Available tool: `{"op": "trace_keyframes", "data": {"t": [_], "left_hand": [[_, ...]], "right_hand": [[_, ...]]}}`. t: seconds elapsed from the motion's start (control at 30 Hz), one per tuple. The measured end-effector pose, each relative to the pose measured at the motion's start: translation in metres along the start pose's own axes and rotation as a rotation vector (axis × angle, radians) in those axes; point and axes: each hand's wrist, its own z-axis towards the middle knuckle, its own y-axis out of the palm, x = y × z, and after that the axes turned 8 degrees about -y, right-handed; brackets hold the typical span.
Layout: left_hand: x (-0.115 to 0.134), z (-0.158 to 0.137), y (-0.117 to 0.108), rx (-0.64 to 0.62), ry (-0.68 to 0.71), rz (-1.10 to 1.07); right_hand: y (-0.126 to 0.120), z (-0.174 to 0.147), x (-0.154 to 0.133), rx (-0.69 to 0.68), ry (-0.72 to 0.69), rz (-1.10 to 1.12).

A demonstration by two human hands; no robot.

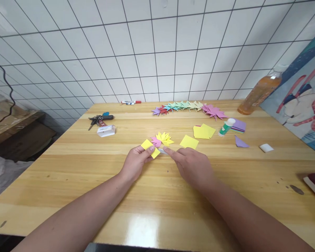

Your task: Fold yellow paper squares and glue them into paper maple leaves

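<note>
Two hands: your left hand (133, 163) pinches a yellow paper piece (145, 143), thumb on top; your right hand (196, 166) appears to grip a slim pale blade-like tool (162, 151), index finger stretched along it, curled fingers hiding its other end.
Yellow paper piece: on the near-left side of the yellow folded-paper fan (165, 138), long axis slanting from far left to near right. It lies in your left hand, so that hand is nearer; the right comes at its near-right end with the tool's tip just beside the edge. I cannot tell whether they touch.
Pink folded piece: against the fan's left side (155, 141).
Yellow squares: one just right of the fan (189, 141), a small pile (202, 131) farther right and slightly beyond.
Glue stick: well right of the fan (226, 127), a purple-topped paper stack (238, 124) behind it.
Purple folded triangle: farther right of the fan (240, 141).
Multicoloured folded-paper arc: beyond the fan (183, 106), toward the wall.
Keys: well left of the fan (96, 120), with a small white box (106, 131) nearer you.
Bottle: far right of the fan (259, 92), leaning and holding amber liquid.
</note>
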Motion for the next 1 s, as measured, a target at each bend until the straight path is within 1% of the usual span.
{"op": "trace_keyframes", "data": {"t": [0.2, 0.47, 0.8, 1.0], "left_hand": [[0.0002, -0.0006, 0.0013, -0.010, -0.016, 0.031], [-0.0001, 0.0005, 0.0003, -0.032, -0.017, 0.013], [0.0008, -0.0008, 0.0014, -0.026, -0.026, 0.043], [-0.0007, -0.0011, 0.0005, -0.045, -0.013, 0.108]], "right_hand": [[0.0009, 0.0002, -0.0006, -0.007, -0.018, 0.001], [0.0017, -0.0007, -0.0012, 0.012, -0.003, -0.001], [0.0001, 0.0003, -0.0015, -0.016, 0.016, -0.022], [0.0011, 0.0010, -0.0023, -0.002, -0.008, -0.010]]}}
